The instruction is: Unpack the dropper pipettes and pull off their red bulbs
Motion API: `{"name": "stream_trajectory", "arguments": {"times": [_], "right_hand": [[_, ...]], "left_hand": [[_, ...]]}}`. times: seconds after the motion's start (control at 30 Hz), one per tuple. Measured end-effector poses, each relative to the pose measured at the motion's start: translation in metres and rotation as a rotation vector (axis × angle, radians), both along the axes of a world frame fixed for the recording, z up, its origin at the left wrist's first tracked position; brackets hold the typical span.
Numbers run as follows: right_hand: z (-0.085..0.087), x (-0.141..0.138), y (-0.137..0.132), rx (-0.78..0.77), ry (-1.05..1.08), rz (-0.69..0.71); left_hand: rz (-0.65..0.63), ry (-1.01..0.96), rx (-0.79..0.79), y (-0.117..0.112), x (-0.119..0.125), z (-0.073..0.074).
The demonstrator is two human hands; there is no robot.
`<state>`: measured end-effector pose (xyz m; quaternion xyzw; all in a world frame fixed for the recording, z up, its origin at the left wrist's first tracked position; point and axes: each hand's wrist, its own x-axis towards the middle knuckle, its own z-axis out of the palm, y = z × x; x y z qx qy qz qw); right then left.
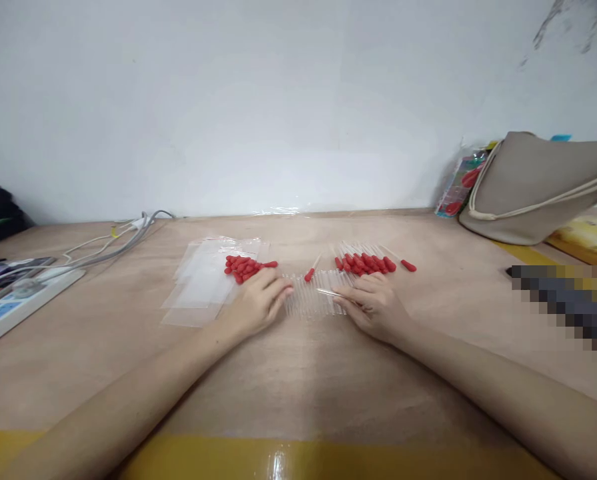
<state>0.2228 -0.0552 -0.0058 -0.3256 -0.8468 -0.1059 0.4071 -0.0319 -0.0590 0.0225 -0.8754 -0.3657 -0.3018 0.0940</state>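
My right hand (pixel 373 303) pinches a thin clear tube (pixel 324 291) that points left. Below it lies a row of similar clear tubes (pixel 303 300) side by side on the table. At the left end of that row my left hand (pixel 262 300) is closed, thumb and fingers together; what they hold, if anything, is too small to tell. Behind the left hand, small red rubber bulbs (pixel 243 268) are heaped on clear plastic bags (pixel 198 287). Red-bulbed droppers with pale stems (pixel 363 261) are piled beyond my right hand. A single dropper (pixel 310 273) lies between the two heaps.
Another dropper (pixel 408 265) lies right of the pile. A white power strip (pixel 23 300) with cables is at the left. Toward the right are a grey-beige bag (pixel 538 180), a packaged item with red parts (pixel 461 183) and a blurred dark object (pixel 563 303). A wall stands behind the table.
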Motion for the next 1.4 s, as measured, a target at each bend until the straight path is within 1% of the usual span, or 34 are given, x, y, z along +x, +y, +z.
{"name": "stream_trajectory", "arguments": {"times": [0.07, 0.13, 0.17, 0.23, 0.27, 0.3, 0.4, 0.47, 0.6, 0.77, 0.87, 0.93, 1.0, 1.03, 1.1, 1.13, 1.2, 1.27, 1.33, 1.4], "right_hand": [[0.002, -0.007, 0.0, -0.025, -0.05, -0.072], [0.002, -0.014, 0.001, -0.061, -0.065, -0.097], [0.002, -0.017, 0.003, -0.081, -0.06, -0.103], [0.002, -0.019, 0.006, -0.101, -0.024, -0.112], [0.002, -0.02, 0.008, -0.103, -0.002, -0.121], [0.002, -0.02, 0.009, -0.099, 0.018, -0.132], [0.001, -0.021, 0.013, -0.068, 0.042, -0.159], [0.001, -0.022, 0.015, -0.026, 0.033, -0.156], [-0.002, -0.026, 0.015, 0.032, -0.008, -0.119], [0.001, -0.027, 0.011, -0.035, -0.094, -0.089], [0.004, -0.027, 0.007, -0.085, -0.156, -0.064], [0.005, -0.026, 0.006, -0.115, -0.189, -0.051], [0.006, -0.026, 0.004, -0.14, -0.21, -0.047], [0.006, -0.026, 0.004, -0.147, -0.215, -0.045], [0.007, -0.026, 0.002, -0.157, -0.22, -0.042], [0.007, -0.026, 0.002, -0.159, -0.219, -0.04], [0.008, -0.027, 0.0, -0.158, -0.221, -0.029], [0.009, -0.027, -0.001, -0.154, -0.238, -0.009], [0.008, -0.027, -0.001, -0.148, -0.261, 0.0], [0.006, -0.028, 0.001, -0.137, -0.271, -0.018]], "left_hand": [[0.119, -0.142, -0.045, 0.015, -0.009, 0.008], [0.305, -0.266, -0.073, 0.034, -0.025, 0.017], [0.397, -0.295, -0.1, 0.044, -0.034, 0.021], [0.535, -0.327, -0.238, 0.061, -0.054, 0.026], [0.562, -0.349, -0.321, 0.069, -0.064, 0.028], [0.593, -0.393, -0.363, 0.076, -0.072, 0.029], [0.642, -0.463, -0.381, 0.088, -0.084, 0.028], [0.682, -0.43, -0.372, 0.092, -0.083, 0.026], [0.764, -0.275, -0.4, 0.091, -0.074, 0.027], [0.77, -0.255, -0.423, 0.086, -0.074, 0.031], [0.776, -0.27, -0.308, 0.081, -0.071, 0.036], [0.714, -0.257, -0.177, 0.076, -0.062, 0.037], [0.589, -0.211, -0.08, 0.07, -0.048, 0.035], [0.52, -0.181, -0.056, 0.066, -0.039, 0.033], [0.4, -0.106, -0.066, 0.058, -0.018, 0.029], [0.369, -0.063, -0.089, 0.055, -0.007, 0.026], [0.341, 0.016, -0.134, 0.049, 0.014, 0.023], [0.343, 0.061, -0.162, 0.046, 0.031, 0.02], [0.362, 0.094, -0.187, 0.046, 0.043, 0.019], [0.378, 0.121, -0.219, 0.048, 0.05, 0.017]]}}
